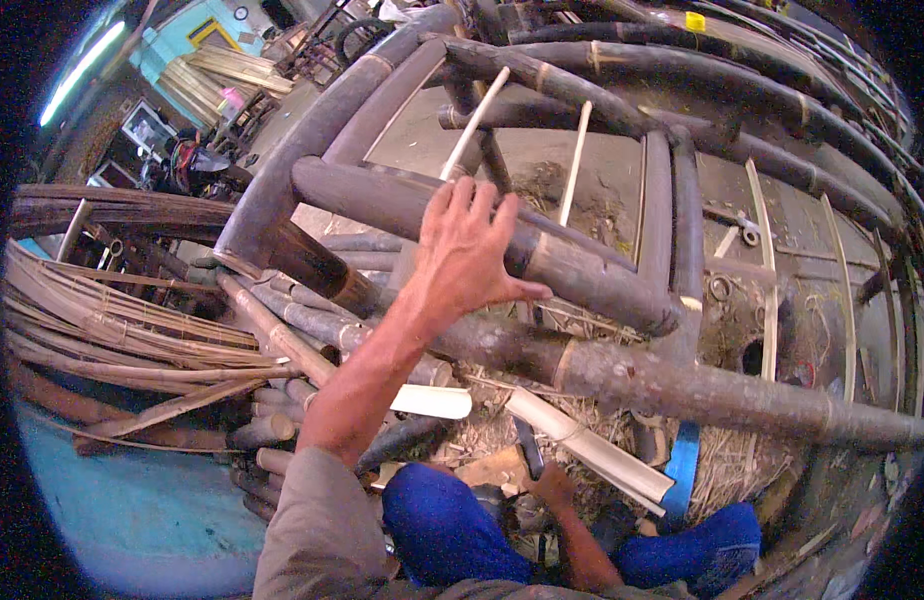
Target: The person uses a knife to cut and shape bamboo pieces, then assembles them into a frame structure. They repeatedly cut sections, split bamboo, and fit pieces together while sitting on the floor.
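A dark bamboo pole [372,196] forms the near side of a bamboo frame. My left hand [470,240] lies over it, fingers bent across its top and thumb stretched along the near side. Two pale slats [576,165] cross the frame beyond that hand. Low between my knees, my right hand [554,489] is closed around a dark, narrow tool [529,447] pointing away from me; its kind cannot be made out. Right beside this tool lies a pale split bamboo piece [587,448]. A shorter pale piece [432,401] sits under my left forearm.
A thick bamboo pole [682,378] runs across in front of my knees. Bundled bamboo strips [122,325] and stacked bamboo lengths [267,432] are at left. Shavings [502,415] litter the floor. More long poles [682,75] lie at far right, near a yellow object [695,20].
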The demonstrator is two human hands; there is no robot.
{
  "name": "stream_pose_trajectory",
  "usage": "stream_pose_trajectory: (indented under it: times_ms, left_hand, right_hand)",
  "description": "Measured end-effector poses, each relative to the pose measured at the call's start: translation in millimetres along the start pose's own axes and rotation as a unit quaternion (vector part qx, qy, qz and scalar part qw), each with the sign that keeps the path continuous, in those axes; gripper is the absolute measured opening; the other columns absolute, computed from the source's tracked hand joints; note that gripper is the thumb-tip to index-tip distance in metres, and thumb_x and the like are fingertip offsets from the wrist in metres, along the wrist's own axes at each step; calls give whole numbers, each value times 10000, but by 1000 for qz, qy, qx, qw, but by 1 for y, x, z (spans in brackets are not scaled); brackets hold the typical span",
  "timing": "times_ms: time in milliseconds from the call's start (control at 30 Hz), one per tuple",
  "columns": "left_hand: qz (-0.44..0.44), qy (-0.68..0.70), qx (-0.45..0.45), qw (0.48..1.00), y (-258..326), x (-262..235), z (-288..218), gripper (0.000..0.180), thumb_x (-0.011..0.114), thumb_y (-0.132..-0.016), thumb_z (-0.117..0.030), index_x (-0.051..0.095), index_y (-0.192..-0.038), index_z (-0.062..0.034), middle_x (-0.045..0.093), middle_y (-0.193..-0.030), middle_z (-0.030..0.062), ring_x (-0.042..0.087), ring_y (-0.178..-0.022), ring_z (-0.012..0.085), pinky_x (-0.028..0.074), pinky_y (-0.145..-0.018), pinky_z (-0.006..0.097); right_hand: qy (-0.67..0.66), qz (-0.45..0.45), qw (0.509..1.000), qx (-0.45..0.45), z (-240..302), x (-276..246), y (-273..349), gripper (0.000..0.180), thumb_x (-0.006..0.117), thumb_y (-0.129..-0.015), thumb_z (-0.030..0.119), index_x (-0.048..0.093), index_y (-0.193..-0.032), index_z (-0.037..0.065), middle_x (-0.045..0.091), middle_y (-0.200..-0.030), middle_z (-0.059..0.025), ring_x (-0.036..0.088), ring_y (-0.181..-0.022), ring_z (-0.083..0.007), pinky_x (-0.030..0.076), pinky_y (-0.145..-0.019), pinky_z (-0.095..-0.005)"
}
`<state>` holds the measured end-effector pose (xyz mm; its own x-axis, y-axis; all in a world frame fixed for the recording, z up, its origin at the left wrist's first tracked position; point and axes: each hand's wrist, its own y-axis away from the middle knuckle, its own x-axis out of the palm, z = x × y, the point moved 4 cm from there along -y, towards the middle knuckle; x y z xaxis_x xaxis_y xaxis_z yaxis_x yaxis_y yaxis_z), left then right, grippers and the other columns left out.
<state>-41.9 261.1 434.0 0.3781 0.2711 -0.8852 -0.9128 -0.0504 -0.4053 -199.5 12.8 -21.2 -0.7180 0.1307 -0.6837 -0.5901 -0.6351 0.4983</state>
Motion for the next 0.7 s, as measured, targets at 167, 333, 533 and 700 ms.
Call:
stream_pose_trajectory:
  times_ms: [167, 333, 533, 700]
  left_hand:
    - [18, 12, -11, 1000, 8, 1, -1, 1015, 792, -602, -703, 575, -1303, -3, 523, -1312, 222, 448, -1303, 408, 340, -1118, 526]
    - [46, 73, 26, 996, 0, -14, 9, 830, 754, -742, -603, 590, -1306, -17, 530, -1346, 243, 461, -1313, 415, 345, -1124, 514]
    - [-40, -12, -80, 996, -11, -39, 121, 485, 697, -874, -420, 654, -1272, -147, 618, -1328, 168, 561, -1256, 353, 432, -1068, 462]
    - [67, -118, -333, 933, -20, -90, 231, 1059, 704, -709, -743, 441, -1469, -54, 603, -1317, 260, 579, -1250, 366, 444, -1052, 457]
  right_hand:
    - [82, 86, 992, -45, 7, -14, 6, 780, 703, -781, 585, 538, -1218, -40, 664, -1068, -247, 691, -951, -396, 555, -780, -538]
    - [121, 108, 983, -81, 5, -6, 2, 676, 693, -805, 524, 564, -1183, -21, 674, -1039, -227, 698, -934, -382, 559, -766, -534]
    - [172, 93, 972, -129, -14, 12, 2, 551, 681, -833, 451, 594, -1140, 3, 685, -1005, -203, 707, -914, -365, 565, -749, -529]
    - [169, 11, 982, -86, -59, 62, -20, 407, 673, -850, 387, 653, -1053, 35, 701, -925, -157, 719, -870, -338, 571, -736, -522]
